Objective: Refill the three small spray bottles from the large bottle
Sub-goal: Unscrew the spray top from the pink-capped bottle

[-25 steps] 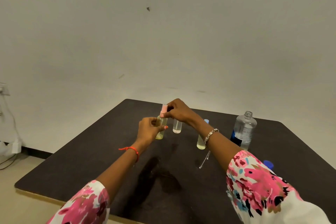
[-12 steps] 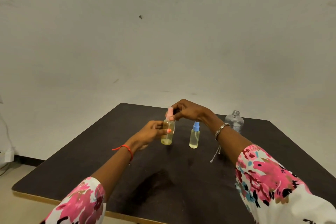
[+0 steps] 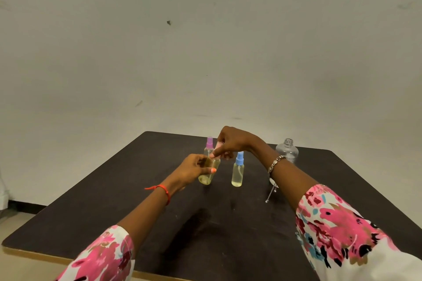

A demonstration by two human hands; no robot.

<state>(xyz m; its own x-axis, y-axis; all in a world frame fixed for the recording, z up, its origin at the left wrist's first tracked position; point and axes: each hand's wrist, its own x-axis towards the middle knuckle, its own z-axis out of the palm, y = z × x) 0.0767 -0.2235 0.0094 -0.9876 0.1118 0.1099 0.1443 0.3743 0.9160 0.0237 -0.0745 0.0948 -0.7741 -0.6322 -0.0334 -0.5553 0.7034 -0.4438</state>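
head view: left hand (image 3: pixel 194 170) grips the pink-capped bottle (image 3: pixel 209 174) low over the table (image 3: pixel 114 201), left of the blue-capped bottle (image 3: pixel 238 172).
right hand (image 3: pixel 233 141): fingers pinch the pink cap (image 3: pixel 218 145).
axis: tilted, cap pointing up and rightward.
risk: a loose cap plus more tilt would likely spill the liquid.

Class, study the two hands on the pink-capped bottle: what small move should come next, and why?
Probably twist the pink cap tight with the right hand: its fingers pinch the cap, while the left hand holds the small bottle, tilted, with yellowish liquid inside.
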